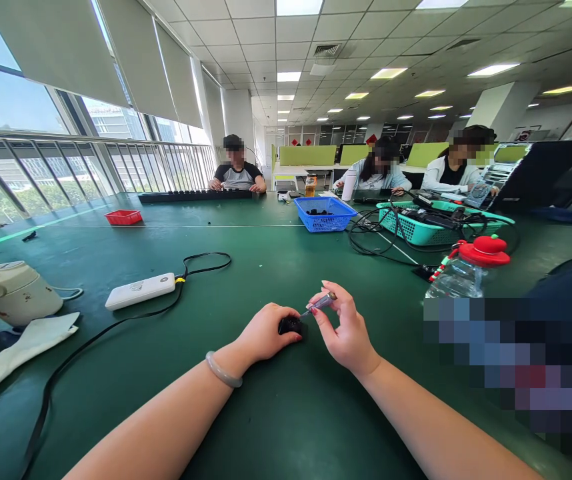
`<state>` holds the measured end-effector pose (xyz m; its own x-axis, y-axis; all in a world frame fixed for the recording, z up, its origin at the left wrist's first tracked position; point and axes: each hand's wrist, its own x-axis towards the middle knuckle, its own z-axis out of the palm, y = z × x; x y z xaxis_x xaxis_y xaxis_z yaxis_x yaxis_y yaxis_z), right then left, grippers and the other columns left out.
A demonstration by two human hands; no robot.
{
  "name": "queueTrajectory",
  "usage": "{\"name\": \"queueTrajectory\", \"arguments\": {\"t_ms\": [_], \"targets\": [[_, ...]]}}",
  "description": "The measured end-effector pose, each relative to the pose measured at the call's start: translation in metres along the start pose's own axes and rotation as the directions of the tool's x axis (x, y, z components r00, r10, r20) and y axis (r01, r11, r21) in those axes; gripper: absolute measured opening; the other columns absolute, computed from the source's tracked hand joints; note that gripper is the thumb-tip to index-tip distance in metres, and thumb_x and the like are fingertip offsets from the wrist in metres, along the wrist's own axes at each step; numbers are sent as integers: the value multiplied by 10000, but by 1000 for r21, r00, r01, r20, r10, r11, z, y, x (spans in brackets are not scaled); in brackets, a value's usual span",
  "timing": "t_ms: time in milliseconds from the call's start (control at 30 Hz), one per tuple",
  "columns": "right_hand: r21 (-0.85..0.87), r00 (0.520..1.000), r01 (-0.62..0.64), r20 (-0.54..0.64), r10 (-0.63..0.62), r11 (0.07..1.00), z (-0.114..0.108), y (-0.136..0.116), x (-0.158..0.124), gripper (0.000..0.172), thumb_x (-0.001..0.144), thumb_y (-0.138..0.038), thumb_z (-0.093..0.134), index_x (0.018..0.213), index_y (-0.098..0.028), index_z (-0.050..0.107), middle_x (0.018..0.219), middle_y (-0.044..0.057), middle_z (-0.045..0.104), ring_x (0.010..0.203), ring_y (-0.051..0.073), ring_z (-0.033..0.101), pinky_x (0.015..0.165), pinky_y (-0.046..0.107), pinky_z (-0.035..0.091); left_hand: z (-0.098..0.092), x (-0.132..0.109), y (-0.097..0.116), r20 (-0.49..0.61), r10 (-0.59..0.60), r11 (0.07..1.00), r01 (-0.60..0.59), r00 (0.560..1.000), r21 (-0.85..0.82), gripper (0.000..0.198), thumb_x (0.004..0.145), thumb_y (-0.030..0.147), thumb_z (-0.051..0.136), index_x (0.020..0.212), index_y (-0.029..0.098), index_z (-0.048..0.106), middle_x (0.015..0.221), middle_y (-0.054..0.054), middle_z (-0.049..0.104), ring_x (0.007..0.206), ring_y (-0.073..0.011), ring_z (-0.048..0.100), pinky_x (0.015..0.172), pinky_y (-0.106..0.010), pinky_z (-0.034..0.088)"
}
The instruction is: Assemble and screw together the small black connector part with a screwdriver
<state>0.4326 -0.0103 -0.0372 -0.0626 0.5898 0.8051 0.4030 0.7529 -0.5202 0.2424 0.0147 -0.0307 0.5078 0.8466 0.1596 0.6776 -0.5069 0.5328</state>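
A dark green desk [246, 413] is spread below. Well in from its far edge, a small black part [292, 325] is pinched by the left hand [266, 331], while a slim screwdriver [324, 301] is held in the right hand's [346, 330] fingertips, angled down at it. The part is judged light, stiff and perhaps slick — best gripped by its sides, clear of the tip. Towards the far edge, a blue basket [329, 223] is set.

Left of the fingers [345, 299], windows [16, 93] are partly screened by roller blinds [141, 60]; beyond, desk partitions [306, 155] are overhung by ceiling lights [389, 73].
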Motion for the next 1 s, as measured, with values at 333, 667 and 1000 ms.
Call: {"name": "queueTrajectory", "arguments": {"t_ms": [333, 667, 1000], "targets": [[-181, 1000, -20, -22, 16, 983, -5, 0, 1, 484, 940, -175, 505, 1400, -239, 370, 1004, 78, 691, 929, 213, 691, 853, 430, 579, 2, 0, -3, -10, -4, 1000, 4, 1000, 10, 383, 766, 344, 759, 1129, 238, 698, 1076, -48, 722, 1027, -245, 617, 930, -364, 486], [-236, 996, 46, -58, -61, 971, -5, 0, 2, 477, 937, -151, 499, 1391, -235, 378, 958, 73, 696, 919, 232, 671, 886, 496, 540, 0, 0, -1, -9, 12, 1000, -12, 1000, 14, 357, 762, 332, 762, 1104, 248, 703, 1062, -35, 731, 1021, -240, 625, 924, -349, 484], [-204, 997, 58, -35, -66, 977, -3, 1, 0, 485, 939, -118, 466, 1396, -249, 369, 946, 61, 684, 896, 221, 667, 852, 480, 556, -2, -2, 0, -3, 10, 1000, -10, 1000, -4, 342, 764, 322, 756, 1093, 243, 706, 1040, -34, 733, 1005, -235, 620, 910, -346, 482]]}}
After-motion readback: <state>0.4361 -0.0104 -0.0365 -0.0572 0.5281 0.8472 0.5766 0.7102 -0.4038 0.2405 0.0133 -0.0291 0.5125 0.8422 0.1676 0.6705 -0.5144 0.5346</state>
